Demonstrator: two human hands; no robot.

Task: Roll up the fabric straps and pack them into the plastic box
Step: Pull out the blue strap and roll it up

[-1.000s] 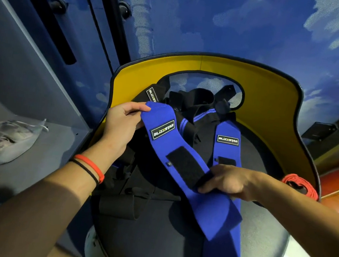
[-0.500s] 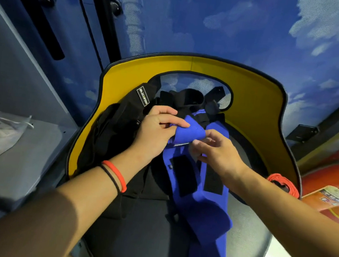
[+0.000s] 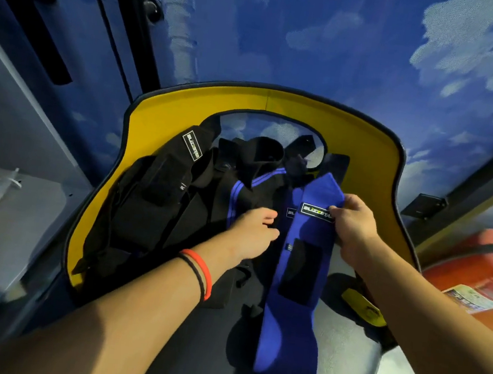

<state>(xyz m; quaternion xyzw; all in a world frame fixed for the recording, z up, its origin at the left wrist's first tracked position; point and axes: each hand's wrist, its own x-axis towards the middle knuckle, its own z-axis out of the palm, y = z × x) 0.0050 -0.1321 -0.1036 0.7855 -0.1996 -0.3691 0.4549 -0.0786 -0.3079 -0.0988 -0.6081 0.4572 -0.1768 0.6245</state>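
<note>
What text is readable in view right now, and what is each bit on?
"BLIZZSTA": patch on blue strap, its end under the right hand.
"BLIZZSTAR": patch on the black straps.
"R": black straps too.
Sticker on red cylinder: too blurred.

The long strap [image 3: 292,339] is showing bright blue with a black patch [image 3: 300,270]. The heaped straps [image 3: 150,206] are showing black, one carrying blue stripes. The chair back [image 3: 168,110] is showing yellow, the wall [image 3: 377,48] blue with white clouds.

Blue cloud-painted wall [image 3: 347,44] behind yellow-backed chair [image 3: 167,113].
</note>
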